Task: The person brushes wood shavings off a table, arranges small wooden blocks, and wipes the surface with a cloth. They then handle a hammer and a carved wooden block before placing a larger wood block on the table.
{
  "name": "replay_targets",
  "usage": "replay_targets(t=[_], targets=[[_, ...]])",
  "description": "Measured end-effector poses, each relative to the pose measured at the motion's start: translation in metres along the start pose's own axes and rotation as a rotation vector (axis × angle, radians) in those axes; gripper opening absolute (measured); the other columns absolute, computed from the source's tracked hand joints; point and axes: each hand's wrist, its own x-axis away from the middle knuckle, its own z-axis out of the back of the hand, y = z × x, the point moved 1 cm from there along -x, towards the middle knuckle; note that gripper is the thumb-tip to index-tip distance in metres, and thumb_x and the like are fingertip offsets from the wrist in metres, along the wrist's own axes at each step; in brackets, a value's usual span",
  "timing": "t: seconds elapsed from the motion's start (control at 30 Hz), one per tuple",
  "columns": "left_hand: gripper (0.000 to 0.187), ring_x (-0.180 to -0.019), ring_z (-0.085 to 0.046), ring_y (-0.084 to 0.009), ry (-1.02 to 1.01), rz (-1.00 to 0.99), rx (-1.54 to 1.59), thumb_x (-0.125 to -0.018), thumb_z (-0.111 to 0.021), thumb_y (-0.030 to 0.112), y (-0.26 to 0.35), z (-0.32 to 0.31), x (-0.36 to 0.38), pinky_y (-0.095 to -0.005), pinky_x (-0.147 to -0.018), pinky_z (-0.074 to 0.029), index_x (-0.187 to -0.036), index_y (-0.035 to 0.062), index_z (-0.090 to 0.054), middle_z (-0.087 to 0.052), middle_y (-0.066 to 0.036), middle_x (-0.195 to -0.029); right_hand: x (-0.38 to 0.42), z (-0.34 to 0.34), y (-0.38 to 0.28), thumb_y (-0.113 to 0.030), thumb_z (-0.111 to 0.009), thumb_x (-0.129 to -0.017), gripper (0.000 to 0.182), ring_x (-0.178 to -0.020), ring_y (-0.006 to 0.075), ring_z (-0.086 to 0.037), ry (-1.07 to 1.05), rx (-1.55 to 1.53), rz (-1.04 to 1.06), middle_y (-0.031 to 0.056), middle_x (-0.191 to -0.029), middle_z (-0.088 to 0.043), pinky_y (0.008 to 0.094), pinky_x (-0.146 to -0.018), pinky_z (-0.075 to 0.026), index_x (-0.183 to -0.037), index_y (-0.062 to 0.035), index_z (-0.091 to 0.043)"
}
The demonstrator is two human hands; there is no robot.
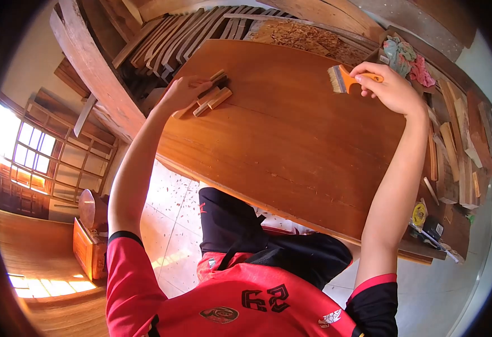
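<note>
My right hand is closed around the orange handle of a flat paintbrush. The brush's pale bristles point left, above the brown wooden tabletop. Toward the tabletop's far left, my left hand has its fingers bent together at a small cluster of wooden blocks. One wooden block sticks out past its fingertips, and the grip is partly hidden. Another block lies beside the hand, touching the pieces under it.
Curved wooden slats are stacked beyond the table, next to wood shavings. Crumpled cloths and wood offcuts line the right side, with a yellow tape measure nearer me. A thick beam slants at the left.
</note>
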Motion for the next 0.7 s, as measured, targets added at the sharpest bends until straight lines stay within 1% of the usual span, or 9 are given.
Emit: replay_targets(t=[0.07, 0.17, 0.27, 0.37, 0.47, 0.57, 0.67, 0.7], targets=[[0.047, -0.097, -0.068, -0.0187, -0.054, 0.041, 0.006, -0.096, -0.065, 0.047, 0.0, 0.006, 0.0, -0.0331, -0.086, -0.053, -0.115, 0.005, -0.073, -0.074, -0.009, -0.107, -0.001, 0.0, -0.001, -0.029, -0.056, -0.104, 0.025, -0.076, 0.0091, -0.06, -0.005, 0.021, -0.019, 0.0004, -0.086, -0.066, 0.0277, -0.071, -0.048, -0.113, -0.0078, -0.066], [0.045, -0.095, -0.067, -0.0183, -0.142, 0.214, 0.025, -0.097, -0.065, 0.045, 0.01, 0.018, -0.002, -0.0306, -0.085, -0.052, -0.116, 0.0053, -0.073, -0.072, -0.009, -0.108, 0.0, -0.002, -0.004, -0.029, -0.057, -0.104, 0.025, -0.076, 0.009, -0.059, 0.001, 0.023, -0.06, 0.0003, -0.087, -0.066, 0.0278, -0.072, -0.048, -0.112, -0.0078, -0.067], [0.044, -0.096, -0.065, -0.0171, -0.191, 0.232, 0.234, -0.097, -0.065, 0.044, -0.014, 0.019, -0.011, -0.0291, -0.085, -0.052, -0.118, 0.006, -0.072, -0.07, -0.007, -0.107, 0.001, -0.001, -0.004, -0.03, -0.057, -0.104, 0.025, -0.076, 0.0091, -0.06, 0.009, 0.011, -0.075, 0.0004, -0.088, -0.066, 0.0278, -0.073, -0.048, -0.112, -0.0077, -0.067], [0.039, -0.1, -0.065, -0.0167, -0.203, 0.123, 0.221, -0.096, -0.067, 0.037, -0.016, 0.019, -0.007, -0.0295, -0.086, -0.053, -0.119, 0.0056, -0.07, -0.069, -0.008, -0.108, -0.002, -0.001, -0.002, -0.03, -0.057, -0.104, 0.025, -0.077, 0.0093, -0.06, -0.004, 0.005, -0.068, 0.0007, -0.089, -0.066, 0.0277, -0.073, -0.048, -0.112, -0.0076, -0.067], [0.031, -0.098, -0.066, -0.0168, -0.148, -0.086, -0.044, -0.093, -0.07, 0.026, -0.025, 0.012, -0.008, -0.0299, -0.087, -0.053, -0.118, 0.0067, -0.069, -0.07, -0.008, -0.109, -0.004, -0.002, 0.002, -0.029, -0.057, -0.104, 0.025, -0.077, 0.0096, -0.061, 0.003, -0.013, -0.051, 0.001, -0.09, -0.067, 0.0277, -0.072, -0.049, -0.112, -0.0077, -0.067], [0.028, -0.094, -0.067, -0.0156, -0.138, -0.054, -0.154, -0.09, -0.07, 0.017, -0.011, 0.014, -0.003, -0.0296, -0.085, -0.054, -0.117, 0.008, -0.069, -0.072, -0.007, -0.108, -0.004, -0.005, 0.0, -0.029, -0.057, -0.104, 0.025, -0.077, 0.0103, -0.061, 0.041, -0.029, -0.03, 0.0016, -0.09, -0.067, 0.0284, -0.072, -0.049, -0.112, -0.0075, -0.067], [0.025, -0.091, -0.067, -0.014, -0.148, -0.049, -0.093, -0.091, -0.069, 0.02, -0.014, 0.017, -0.002, -0.0294, -0.078, -0.055, -0.114, 0.0098, -0.07, -0.073, -0.004, -0.102, -0.012, -0.013, -0.003, -0.028, -0.057, -0.103, 0.024, -0.077, 0.0113, -0.061, 0.073, -0.031, 0.015, 0.0023, -0.091, -0.068, 0.0293, -0.072, -0.049, -0.112, -0.0077, -0.068], [0.025, -0.091, -0.066, -0.0135, -0.176, 0.024, -0.049, -0.092, -0.068, 0.021, -0.015, 0.019, -0.003, -0.0291, -0.076, -0.055, -0.114, 0.0096, -0.07, -0.073, -0.003, -0.102, -0.017, -0.018, -0.004, -0.027, -0.057, -0.103, 0.024, -0.077, 0.0117, -0.061, 0.081, -0.029, 0.037, 0.0026, -0.091, -0.068, 0.0295, -0.072, -0.049, -0.111, -0.0079, -0.069]])
